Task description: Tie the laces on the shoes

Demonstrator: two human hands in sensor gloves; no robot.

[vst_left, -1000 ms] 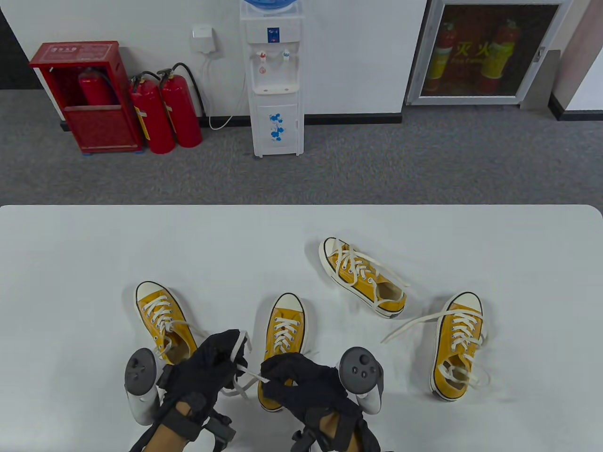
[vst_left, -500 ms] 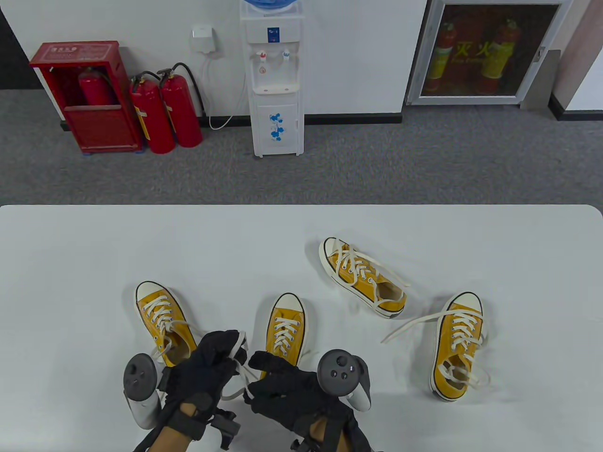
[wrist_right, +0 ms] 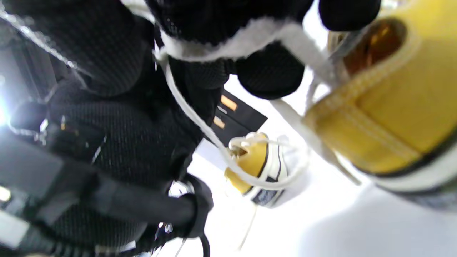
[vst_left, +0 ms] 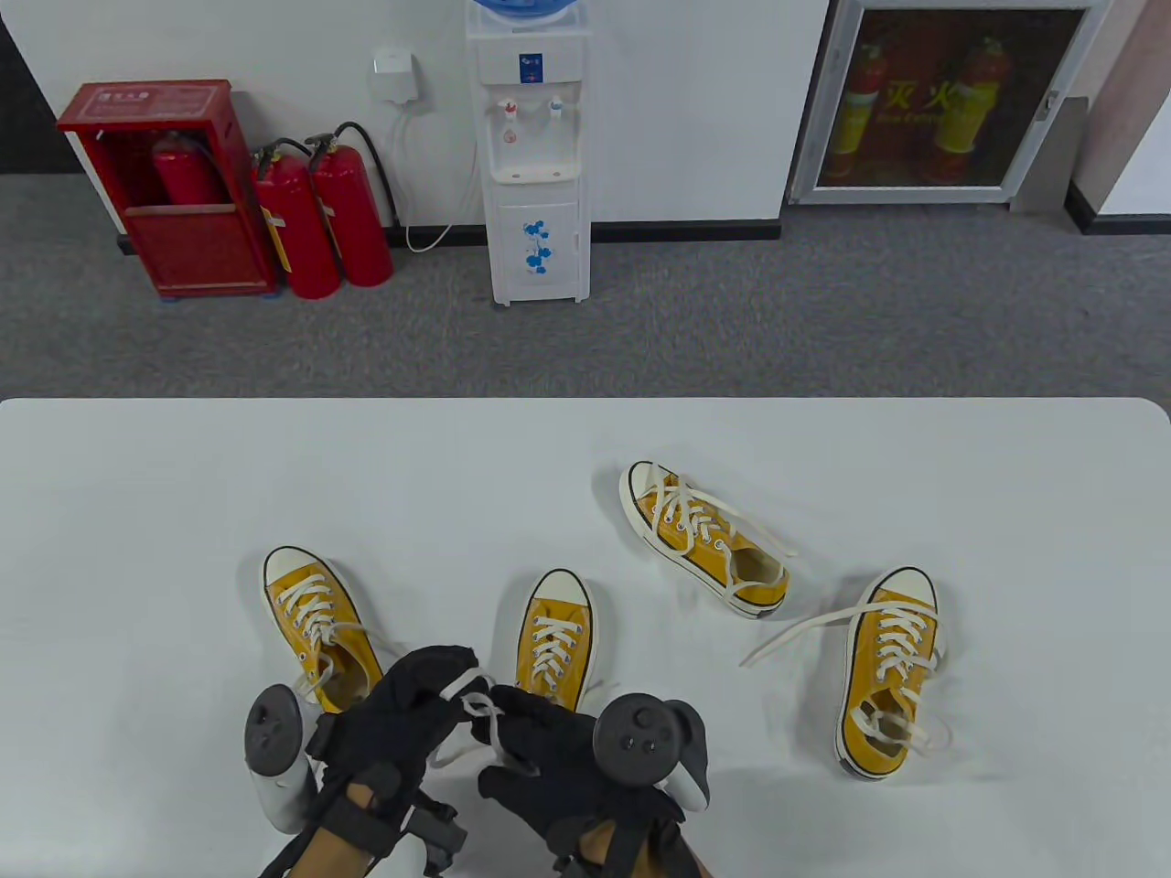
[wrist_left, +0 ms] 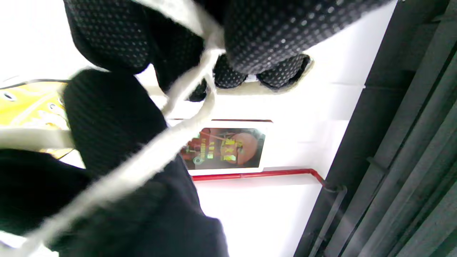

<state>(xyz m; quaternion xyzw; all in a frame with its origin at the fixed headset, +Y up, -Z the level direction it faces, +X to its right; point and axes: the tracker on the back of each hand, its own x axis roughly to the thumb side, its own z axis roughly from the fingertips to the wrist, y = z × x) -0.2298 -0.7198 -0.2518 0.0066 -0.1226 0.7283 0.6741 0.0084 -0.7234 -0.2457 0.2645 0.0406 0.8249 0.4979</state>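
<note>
Several yellow sneakers with white laces lie on the white table (vst_left: 183,476). The middle sneaker (vst_left: 555,636) points away from me, its heel hidden under my hands. My left hand (vst_left: 437,688) has a white lace (vst_left: 476,706) looped over its curled fingers. My right hand (vst_left: 517,722) touches the left and pinches the same lace. In the left wrist view the lace (wrist_left: 171,135) runs slantwise between gloved fingers (wrist_left: 107,32). In the right wrist view the lace (wrist_right: 232,46) crosses my fingers beside the sneaker's heel (wrist_right: 392,107).
A laced sneaker (vst_left: 316,626) lies just left of my left hand. One sneaker (vst_left: 704,540) lies slanted at centre right and another (vst_left: 892,672) at the right, its loose laces spread on the table. Beyond the far edge is grey floor.
My right hand has moved left and a little forward until it meets my left hand. The lace, stretched between them before, now hangs slack in a small loop.
</note>
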